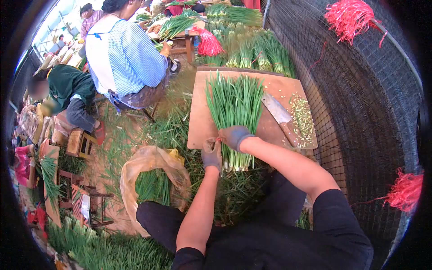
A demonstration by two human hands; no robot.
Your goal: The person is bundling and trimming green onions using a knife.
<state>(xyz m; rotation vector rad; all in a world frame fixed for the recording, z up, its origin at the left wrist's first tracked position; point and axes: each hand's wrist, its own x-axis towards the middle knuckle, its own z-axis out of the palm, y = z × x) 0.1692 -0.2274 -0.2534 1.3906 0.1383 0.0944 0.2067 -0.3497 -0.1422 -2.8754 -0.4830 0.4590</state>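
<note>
A bunch of green chives (234, 108) lies on a wooden cutting board (200, 121), its pale root ends hanging over the near edge. My right hand (235, 136), in a grey glove, grips the bunch across its lower stalks. My left hand (211, 154), also gloved, is closed at the bunch's left side on a thin red string that runs to the stalks. A cleaver (279, 114) rests on the board to the right of the bunch, beside a pile of cut trimmings (302, 118).
Tied chive bundles (252, 51) are stacked beyond the board. Black mesh fencing (360, 99) with red string tassels (348, 18) stands on the right. A plastic bag (153, 173) lies left of my knee. Two people (121, 58) work at the left among low stools (78, 141).
</note>
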